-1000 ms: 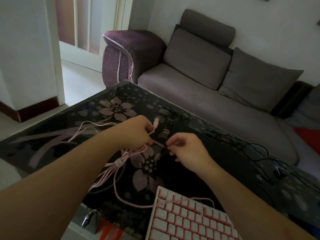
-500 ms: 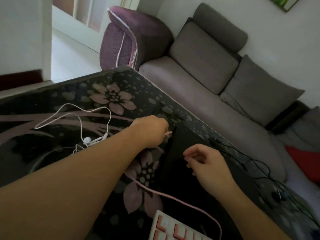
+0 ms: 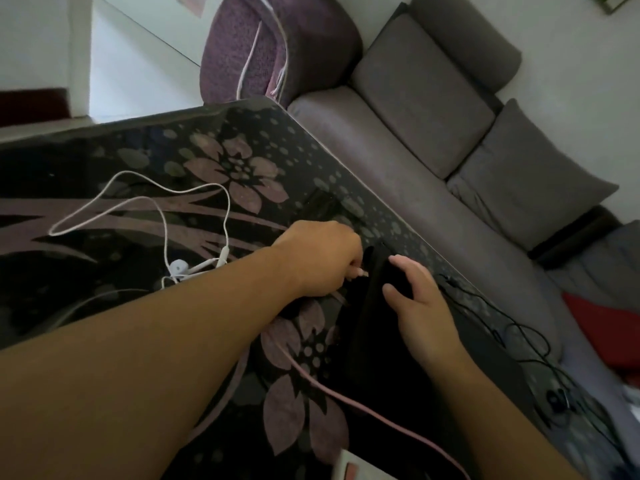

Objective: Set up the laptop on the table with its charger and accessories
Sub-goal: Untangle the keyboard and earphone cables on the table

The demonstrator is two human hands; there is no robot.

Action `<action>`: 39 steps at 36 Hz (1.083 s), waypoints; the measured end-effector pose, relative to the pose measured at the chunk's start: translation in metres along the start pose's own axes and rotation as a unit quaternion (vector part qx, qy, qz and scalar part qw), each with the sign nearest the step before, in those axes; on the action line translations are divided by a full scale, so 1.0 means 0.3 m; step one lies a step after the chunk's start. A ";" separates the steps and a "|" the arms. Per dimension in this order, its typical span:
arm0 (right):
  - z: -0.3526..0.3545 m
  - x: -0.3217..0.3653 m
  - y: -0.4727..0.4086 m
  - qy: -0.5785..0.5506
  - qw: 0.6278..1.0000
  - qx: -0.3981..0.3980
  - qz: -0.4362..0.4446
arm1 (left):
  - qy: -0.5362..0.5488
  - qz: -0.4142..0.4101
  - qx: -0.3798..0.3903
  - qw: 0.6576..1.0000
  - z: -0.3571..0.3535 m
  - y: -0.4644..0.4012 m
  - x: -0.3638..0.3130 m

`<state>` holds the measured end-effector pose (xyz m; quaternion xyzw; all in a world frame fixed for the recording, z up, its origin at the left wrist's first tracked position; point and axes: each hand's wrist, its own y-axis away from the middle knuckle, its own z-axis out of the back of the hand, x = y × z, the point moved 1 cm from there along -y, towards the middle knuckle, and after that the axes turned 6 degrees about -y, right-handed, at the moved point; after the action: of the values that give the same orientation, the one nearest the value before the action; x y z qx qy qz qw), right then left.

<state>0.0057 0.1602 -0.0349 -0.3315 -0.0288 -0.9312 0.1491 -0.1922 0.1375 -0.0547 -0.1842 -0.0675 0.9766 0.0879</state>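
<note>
A black closed laptop (image 3: 374, 344) lies on the dark floral glass table (image 3: 145, 161). My left hand (image 3: 322, 258) pinches the plug end of a pink cable (image 3: 346, 398) right at the laptop's left edge. The cable trails back toward a pink-and-white keyboard (image 3: 349, 469), of which only a corner shows at the bottom. My right hand (image 3: 415, 299) rests flat on the laptop's lid near its far corner, fingers spread. White earphones (image 3: 180, 266) lie in loose loops on the table to the left of my left arm.
A black cable (image 3: 512, 337) snakes along the table's right edge to a black mouse (image 3: 557, 398). A grey sofa (image 3: 433, 140) with a purple armrest (image 3: 273, 43) stands close behind the table. A red cushion (image 3: 606, 330) lies at the right.
My left hand carried the pink plug rightward up to the laptop's left edge. My right hand moved from hovering to lying flat on the lid. The view tilted, so most of the keyboard left the frame.
</note>
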 end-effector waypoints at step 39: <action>-0.003 -0.041 0.014 -0.070 0.997 -0.026 0.007 | -0.012 0.022 -0.064 0.998 -0.019 -0.046 0.007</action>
<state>0.0155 0.1593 -0.0434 -0.3997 -0.0128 -0.9050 0.1449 -0.1901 0.1520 -0.0584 -0.1795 -0.1271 0.9741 0.0533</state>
